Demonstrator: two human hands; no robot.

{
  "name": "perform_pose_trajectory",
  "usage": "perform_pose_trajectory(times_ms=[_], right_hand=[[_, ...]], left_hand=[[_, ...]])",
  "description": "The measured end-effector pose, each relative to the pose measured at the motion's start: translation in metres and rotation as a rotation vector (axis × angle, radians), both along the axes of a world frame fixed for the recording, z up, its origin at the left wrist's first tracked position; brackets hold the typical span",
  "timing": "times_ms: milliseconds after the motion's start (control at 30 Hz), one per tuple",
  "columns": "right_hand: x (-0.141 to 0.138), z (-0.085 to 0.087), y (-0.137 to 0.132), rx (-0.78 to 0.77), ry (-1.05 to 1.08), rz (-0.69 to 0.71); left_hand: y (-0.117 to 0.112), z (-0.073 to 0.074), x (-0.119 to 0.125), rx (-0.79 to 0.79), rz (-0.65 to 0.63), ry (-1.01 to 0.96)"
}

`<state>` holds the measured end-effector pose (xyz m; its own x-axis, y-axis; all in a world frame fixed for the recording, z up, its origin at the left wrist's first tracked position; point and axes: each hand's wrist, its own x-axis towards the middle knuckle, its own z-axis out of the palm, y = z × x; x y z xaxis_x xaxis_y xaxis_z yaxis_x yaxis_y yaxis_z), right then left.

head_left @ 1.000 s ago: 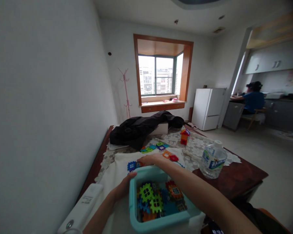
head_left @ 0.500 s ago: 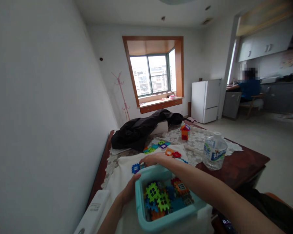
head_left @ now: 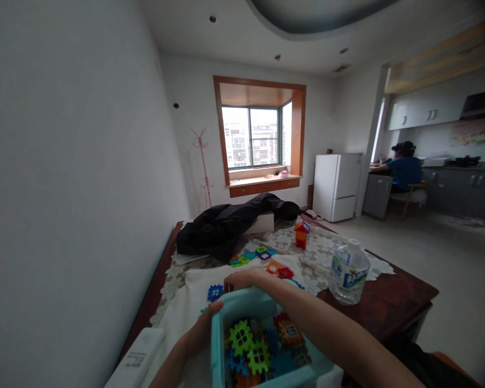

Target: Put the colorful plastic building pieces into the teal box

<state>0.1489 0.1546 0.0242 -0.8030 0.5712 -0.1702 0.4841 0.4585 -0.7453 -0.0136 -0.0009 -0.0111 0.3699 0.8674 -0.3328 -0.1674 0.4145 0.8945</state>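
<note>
A light turquoise plastic bin [head_left: 217, 345] stands in front of me, holding several interlocking gear-edged blocks, among them a lime-green block [head_left: 241, 337] and an orange block [head_left: 290, 330]. My left hand [head_left: 204, 326] grips its left rim, thumb on top. Reaching across the bin, my right hand [head_left: 244, 278] is beyond the far rim with fingers bent down; their tips are partly hidden, so what they hold cannot be made out. Just left of those fingers lies a blue window block [head_left: 215, 292] on the white cloth [head_left: 192, 304].
A clear plastic bottle [head_left: 348, 275] stands at right. Farther back are a small block house [head_left: 301, 235], loose orange and red blocks [head_left: 280, 269], and black fabric [head_left: 230, 221]. A white device [head_left: 139, 353] lies front left. A person [head_left: 405, 170] sits in the kitchen.
My view has tilted up, so the bin sits lower in the picture. My right hand's fingers have bent further down behind the far rim. My left hand keeps its grip.
</note>
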Motion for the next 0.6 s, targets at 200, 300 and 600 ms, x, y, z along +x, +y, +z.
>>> perform_pose_trajectory(times_ms=[200,300,600], right_hand=[[0.0,0.004,-0.002,0.17,-0.115,0.129],[0.003,0.007,-0.002,0.248,-0.123,0.088],[0.018,0.024,0.002,0.389,-0.119,-0.016]], left_hand=[[-0.003,0.004,0.0,-0.024,-0.02,0.005],[-0.002,0.004,0.0,-0.034,-0.039,-0.029],[-0.003,0.002,-0.002,-0.02,-0.096,-0.111]])
